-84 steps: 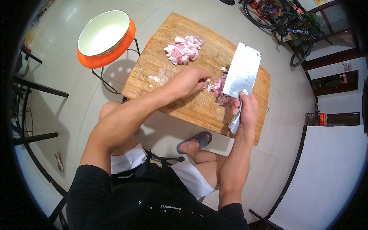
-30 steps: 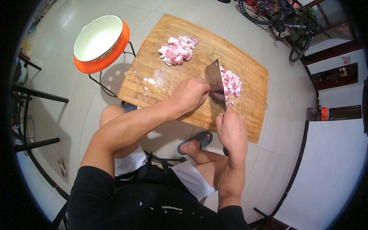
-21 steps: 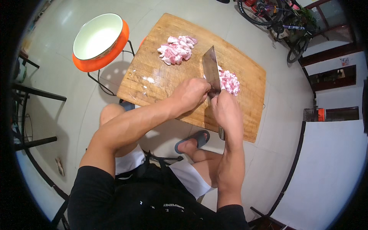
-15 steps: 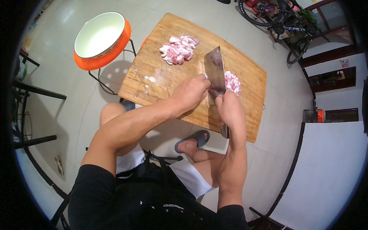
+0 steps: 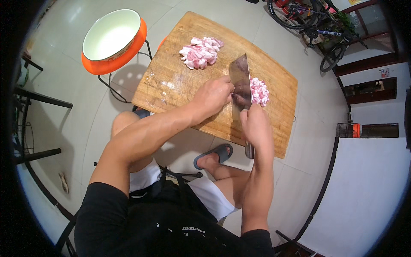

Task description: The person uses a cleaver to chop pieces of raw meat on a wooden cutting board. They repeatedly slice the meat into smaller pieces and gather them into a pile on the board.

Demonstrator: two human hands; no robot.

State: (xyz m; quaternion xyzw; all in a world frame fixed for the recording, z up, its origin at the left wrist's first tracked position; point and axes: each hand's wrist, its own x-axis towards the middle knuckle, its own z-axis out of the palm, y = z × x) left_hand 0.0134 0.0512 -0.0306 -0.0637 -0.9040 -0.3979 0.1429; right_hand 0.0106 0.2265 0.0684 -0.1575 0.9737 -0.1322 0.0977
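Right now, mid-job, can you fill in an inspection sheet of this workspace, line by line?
Surface: thick brown wooden board, shiny patches at left.
Job's things: rectangular steel cleaver, blade roughly upright; coarse pile of pink-and-white raw meat, far left; finely chopped pink-and-white meat, right of the blade.
Clutter: small pale scraps on the board's left part.
Hands: right hand grips the cleaver; left hand curled close beside the blade, its grip hidden.
Cables: nothing seen.
Surroundings: pale tiled floor; deep cream-lined bowl on round orange stool, left; black bicycle, far right.

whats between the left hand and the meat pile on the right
In the head view, the cleaver, held in the right hand, stands between the left hand and that meat pile.
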